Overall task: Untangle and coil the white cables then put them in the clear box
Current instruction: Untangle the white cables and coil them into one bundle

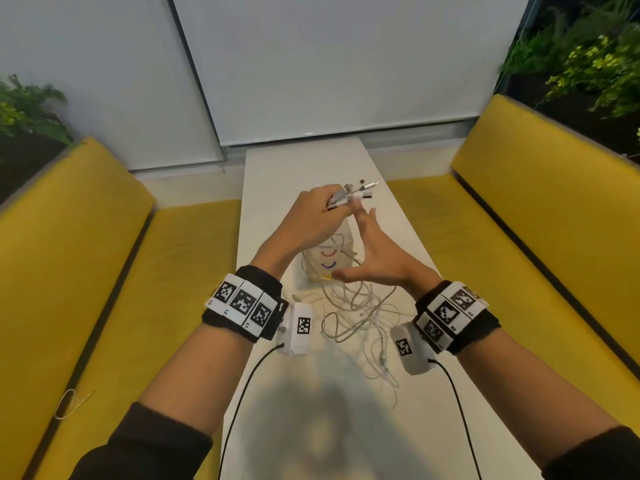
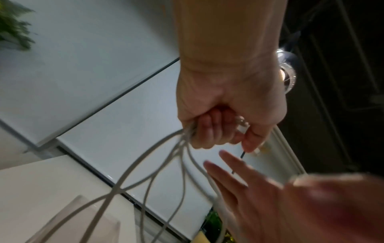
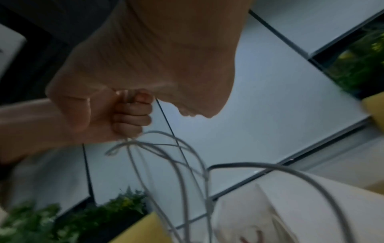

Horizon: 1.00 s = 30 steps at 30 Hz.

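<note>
White cables (image 1: 360,306) below hands, ends in left hand (image 1: 311,216).

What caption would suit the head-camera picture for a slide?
Left hand grips the cable ends above the clear box; open right hand reaches toward the cables tangled on the table.

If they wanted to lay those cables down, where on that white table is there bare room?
The far end of the table, between the clear box and the window blind, is bare. The near end shows only shadow. The middle is crowded: the white cables tangle there, under the left hand gripping their plug ends and the open right hand.
</note>
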{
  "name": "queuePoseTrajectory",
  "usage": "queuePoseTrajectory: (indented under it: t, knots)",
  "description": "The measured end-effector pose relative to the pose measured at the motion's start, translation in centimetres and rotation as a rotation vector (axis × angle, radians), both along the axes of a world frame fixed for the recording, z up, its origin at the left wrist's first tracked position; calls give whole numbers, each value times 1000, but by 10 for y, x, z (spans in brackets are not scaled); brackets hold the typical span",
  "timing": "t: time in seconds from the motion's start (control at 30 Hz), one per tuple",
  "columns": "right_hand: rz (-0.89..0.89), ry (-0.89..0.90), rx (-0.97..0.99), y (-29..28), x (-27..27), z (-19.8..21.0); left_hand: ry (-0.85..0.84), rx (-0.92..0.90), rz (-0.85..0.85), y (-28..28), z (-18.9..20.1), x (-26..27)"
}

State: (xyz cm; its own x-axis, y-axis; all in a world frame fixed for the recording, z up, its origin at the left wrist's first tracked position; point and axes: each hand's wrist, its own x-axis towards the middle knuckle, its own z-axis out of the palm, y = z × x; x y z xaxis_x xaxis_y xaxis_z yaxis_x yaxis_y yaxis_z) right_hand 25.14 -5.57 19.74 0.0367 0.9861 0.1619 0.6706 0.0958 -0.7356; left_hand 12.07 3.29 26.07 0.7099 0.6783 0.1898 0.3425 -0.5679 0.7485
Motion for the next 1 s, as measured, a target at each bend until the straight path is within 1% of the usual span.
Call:
queuePoseTrajectory:
  t: [0.07,0.13,0.2,0.23,0.3,0.37,0.43,0.47,0.53,0.57,0.6,0.67,0.7,0.73,0.8,0.83,0.87,0.93,0.97,1.0]
  knots:
    - [36,144,12,7,-9,3,-147,-194,-20,-3,1,3]
    - [1,356,48,10,-23,4,-284,-397,-31,-9,3,6]
    - [-37,518,113,13,-36,1,-359,-496,-23,-13,3,8]
    - [-49,536,133,11,-41,-2,-420,-549,-22,-13,4,7]
    - [-95,545,99,6,-42,-15,-599,-676,-11,-7,12,-1]
    - [-78,615,-37,-5,-39,-32,-770,-791,3,4,22,-13]
    - [-8,664,-152,-14,-34,-43,-850,-863,5,14,26,-22]
    - [32,618,-203,-15,-30,-43,-848,-878,-10,15,26,-25]
    - [96,385,-268,-12,-18,-34,-776,-842,-57,14,23,-26]
    - [101,287,-279,-9,-13,-27,-721,-806,-73,11,21,-24]
    - [80,217,-253,-7,-10,-17,-667,-770,-81,8,20,-23]
    - [75,182,-89,-2,-12,1,-593,-704,-90,3,17,-18]
    - [101,209,-11,1,-17,8,-570,-669,-88,0,14,-15]
    - [136,273,31,5,-23,12,-548,-629,-77,-4,12,-13]
    - [169,466,14,7,-32,14,-514,-582,-55,-10,6,-9]
    - [185,538,-9,6,-34,10,-524,-599,-61,-11,5,-9]
    - [194,571,-49,4,-34,5,-561,-642,-76,-11,6,-10]
    - [183,601,-143,-1,-31,-13,-683,-790,-135,-5,15,-17]
    - [186,649,-207,-3,-28,-20,-731,-873,-182,-1,21,-22]
    - [192,711,-269,-4,-24,-25,-743,-949,-256,2,27,-27]
